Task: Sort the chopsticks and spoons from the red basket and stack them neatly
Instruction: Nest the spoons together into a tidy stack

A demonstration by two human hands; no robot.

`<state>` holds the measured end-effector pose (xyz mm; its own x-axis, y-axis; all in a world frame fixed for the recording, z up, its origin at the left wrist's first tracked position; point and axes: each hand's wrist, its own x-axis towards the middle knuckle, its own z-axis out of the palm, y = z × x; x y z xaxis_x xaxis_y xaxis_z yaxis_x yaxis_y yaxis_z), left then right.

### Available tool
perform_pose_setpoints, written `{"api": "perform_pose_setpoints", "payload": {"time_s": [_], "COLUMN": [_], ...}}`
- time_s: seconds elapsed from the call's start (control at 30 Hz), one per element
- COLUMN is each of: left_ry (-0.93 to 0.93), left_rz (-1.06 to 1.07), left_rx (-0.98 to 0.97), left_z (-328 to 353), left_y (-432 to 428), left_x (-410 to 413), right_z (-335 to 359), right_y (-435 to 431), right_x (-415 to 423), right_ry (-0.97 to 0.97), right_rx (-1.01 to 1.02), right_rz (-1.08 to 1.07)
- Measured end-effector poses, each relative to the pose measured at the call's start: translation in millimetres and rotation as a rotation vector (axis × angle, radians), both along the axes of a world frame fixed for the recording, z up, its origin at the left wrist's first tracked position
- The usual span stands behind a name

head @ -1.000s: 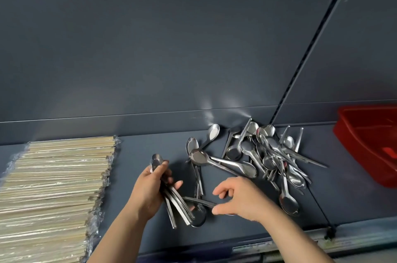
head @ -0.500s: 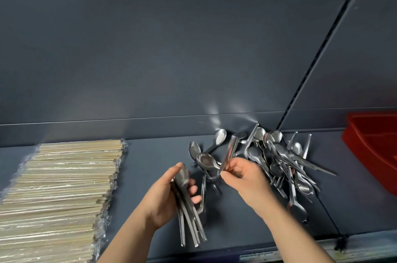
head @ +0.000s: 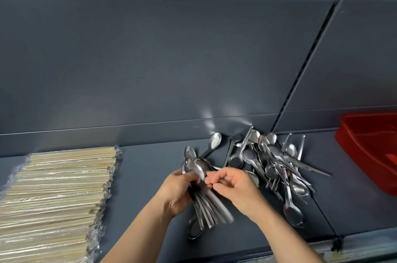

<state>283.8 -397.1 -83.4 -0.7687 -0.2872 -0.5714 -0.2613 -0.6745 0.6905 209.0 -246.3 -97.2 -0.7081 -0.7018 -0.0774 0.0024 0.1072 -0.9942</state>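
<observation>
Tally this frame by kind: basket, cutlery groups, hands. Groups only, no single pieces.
Red plastic basket: 1
Plastic-wrapped stack of pale chopsticks: 1
Loose pile of steel spoons: 1
Steel spoon bundle: 1
Hands: 2, left hand gripping the bundle, right hand touching it
Total: 6

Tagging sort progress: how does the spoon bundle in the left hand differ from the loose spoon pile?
The spoon bundle is aligned, handles parallel; the loose spoon pile is crisscrossed. The spoon bundle is gripped in the left hand; the loose spoon pile lies on the shelf. Both are shiny metal spoons.
</observation>
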Motion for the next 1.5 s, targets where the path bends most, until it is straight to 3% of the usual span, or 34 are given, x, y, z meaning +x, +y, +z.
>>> {"api": "perform_pose_setpoints", "payload": {"time_s": [0.13, 0.3, 0.5, 0.63, 0.8, 0.87, 0.97, 1.17, 1.4, 1.5], "left_ry": [0.028, 0.112, 0.199, 0.315, 0.289, 0.224, 0.117, 0.065, 0.122, 0.133], "left_rz": [0.074, 0.116, 0.078, 0.031, 0.183, 0.188, 0.14, 0.018, 0.0, 0.018], "left_rx": [-0.063, -0.196, -0.368, -0.329, -0.319, -0.394, -0.447, -0.418, -0.369, -0.363], "left_z": [0.8, 1.1, -4.9, -4.5, -9.6, -9.6, -9.0, -14.6, -22.1, -20.8], "left_y": [-4.9, 3.2, 14.5, 8.5, -2.2, -11.8, -32.0, -52.0, -51.7, -51.0], "left_x": [-4.8, -8.6, -9.7, -7.7, -8.5, -8.9, -9.1, -15.1, -20.4, -25.8], "right_z": [1.7, 1.1, 5.8, 6.3, 1.6, -5.3, -9.7, -10.5, -10.1, -3.7], "right_y": [9.6, 5.9, 3.0, 3.2, -1.0, -4.7, -10.2, -42.7, -48.3, -49.5], "right_x": [-4.5, 0.4, 2.9, -1.5, -7.7, -16.6, -37.5, -42.2, -60.0, -65.7], "right_ry": [0.008, -0.097, -0.053, -0.103, -0.137, -0.015, 0.357, 0.735, 0.461, 0.24], "right_rx": [0.096, 0.124, 0.174, 0.149, 0.18, 0.234, 0.411, 0.759, 0.665, 0.517], "right_rz": [-0.062, 0.058, 0.217, 0.27, 0.35, 0.175, -0.085, 0.062, -0.028, -0.044]}}
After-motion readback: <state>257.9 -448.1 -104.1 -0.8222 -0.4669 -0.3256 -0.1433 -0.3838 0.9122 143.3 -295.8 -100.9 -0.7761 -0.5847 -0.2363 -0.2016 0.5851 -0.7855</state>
